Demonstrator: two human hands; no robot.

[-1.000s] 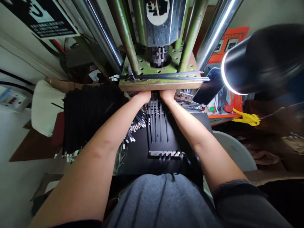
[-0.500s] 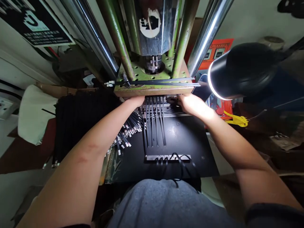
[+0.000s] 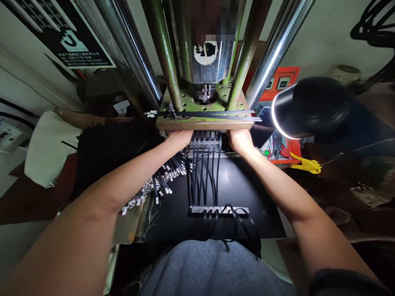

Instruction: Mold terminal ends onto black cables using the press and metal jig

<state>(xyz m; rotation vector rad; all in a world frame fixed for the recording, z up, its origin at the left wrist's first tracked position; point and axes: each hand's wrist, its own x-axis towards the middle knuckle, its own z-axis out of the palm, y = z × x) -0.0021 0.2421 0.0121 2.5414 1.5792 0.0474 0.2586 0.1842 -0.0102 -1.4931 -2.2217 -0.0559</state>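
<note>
My left hand (image 3: 180, 139) and my right hand (image 3: 241, 141) rest at either end of a steel jig (image 3: 205, 144), just below the front edge of a green press plate (image 3: 197, 98). Their fingertips are hidden against the plate edge, so any grip is unclear. Several black straps (image 3: 205, 176) run from the jig down to a slotted steel bar (image 3: 219, 210). Between my hands and the press, a long black strap (image 3: 210, 114) lies across the plate. Left of my left forearm lies a heap of black metal-tipped ties (image 3: 114, 160).
A black work table (image 3: 249, 193) lies under the straps. Steel and green columns (image 3: 276, 53) rise around the press. A black lamp (image 3: 310, 107) glows at right, above a red-and-orange control panel (image 3: 279, 150) and a yellow strap (image 3: 305, 165). My grey lap (image 3: 212, 267) fills the bottom.
Since the earliest frame, my hands have moved apart to either end of the jig. The black straps now bow more and sit closer together, and my view has shifted slightly.
</note>
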